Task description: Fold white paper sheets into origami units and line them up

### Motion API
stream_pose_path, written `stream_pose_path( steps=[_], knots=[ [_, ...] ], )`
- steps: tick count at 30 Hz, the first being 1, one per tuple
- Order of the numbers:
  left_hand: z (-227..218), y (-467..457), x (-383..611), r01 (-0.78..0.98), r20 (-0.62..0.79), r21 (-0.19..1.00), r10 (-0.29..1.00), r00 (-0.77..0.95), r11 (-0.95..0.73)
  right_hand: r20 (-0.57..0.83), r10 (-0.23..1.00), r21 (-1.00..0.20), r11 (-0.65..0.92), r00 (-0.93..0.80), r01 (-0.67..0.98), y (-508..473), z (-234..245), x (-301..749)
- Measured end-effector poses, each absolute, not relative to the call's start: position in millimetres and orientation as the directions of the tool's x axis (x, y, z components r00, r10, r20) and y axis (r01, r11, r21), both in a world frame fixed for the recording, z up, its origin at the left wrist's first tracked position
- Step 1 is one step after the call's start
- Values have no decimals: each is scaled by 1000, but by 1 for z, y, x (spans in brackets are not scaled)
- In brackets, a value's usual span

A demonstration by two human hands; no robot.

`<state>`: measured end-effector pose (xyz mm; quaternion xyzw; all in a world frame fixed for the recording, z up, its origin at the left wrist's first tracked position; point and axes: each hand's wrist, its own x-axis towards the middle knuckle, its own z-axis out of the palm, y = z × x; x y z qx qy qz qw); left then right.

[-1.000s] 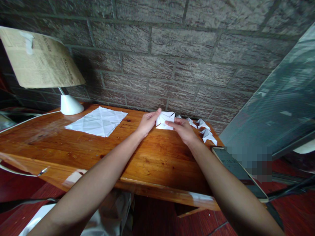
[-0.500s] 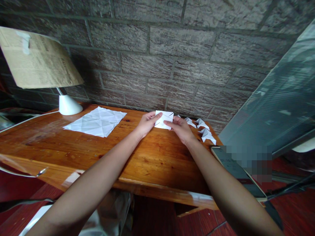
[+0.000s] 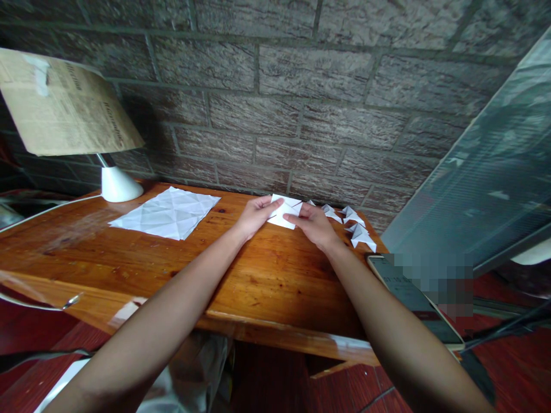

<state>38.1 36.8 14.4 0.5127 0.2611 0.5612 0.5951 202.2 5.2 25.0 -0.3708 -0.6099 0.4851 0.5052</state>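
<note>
Between my two hands is a small folded square of white paper (image 3: pixel 282 217), held over the back part of the wooden table. My left hand (image 3: pixel 255 217) grips its left side, the thumb lying on top and the fingers behind. On the other side my right hand (image 3: pixel 316 223) pinches the right edge, its thumb pressed on the lower part of the face. Slanting fold lines or slits show near two corners of the square. Just past my right hand lie several folded white paper pieces (image 3: pixel 360 236) with raised points.
A creased white paper sheet (image 3: pixel 170 213) lies on the wooden table (image 3: pixel 267 287) to the left. Behind it stands a lamp (image 3: pixel 121 184) with a newsprint shade. A tablet-like device (image 3: pixel 413 298) is at the right edge. A brick wall (image 3: pixel 279 126) rises behind the table.
The folded paper square has tilted slightly, its lower edge swinging a little to the left. Both hands keep their hold; the other papers lie as before.
</note>
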Motion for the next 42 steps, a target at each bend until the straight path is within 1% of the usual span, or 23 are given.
stream_pose_path(
  steps=[5, 11, 15, 21, 24, 29, 34, 42],
  knots=[
    [15, 37, 37, -454, 253, 876, 955, 153, -159, 246, 948, -969, 240, -201, -57, 6, 23, 201],
    [17, 36, 36, -464, 253, 871, 958, 137, -164, 212, 962, -976, 202, -171, -78, 5, 25, 200],
    [18, 36, 36, -448, 262, 877, 955, 140, -175, 226, 959, -974, 218, -171, -63, 4, 25, 199],
    [16, 38, 36, -448, 284, 876, 943, 173, -182, 245, 960, -967, 252, -136, 39, 8, 19, 200],
    [16, 38, 35, -465, 290, 869, 936, 198, -171, 274, 953, -958, 282, -128, 51, 10, 16, 200],
    [18, 37, 35, -478, 237, 868, 958, 161, -134, 322, 939, -941, 332, -118, 71, 12, 14, 199],
    [19, 37, 34, -475, 199, 872, 973, 120, -119, 339, 932, -928, 354, -127, 117, 15, 9, 198],
    [18, 39, 29, -435, 246, 887, 955, 163, -155, 360, 924, -911, 377, -126, 168, 16, 8, 200]
  ],
)
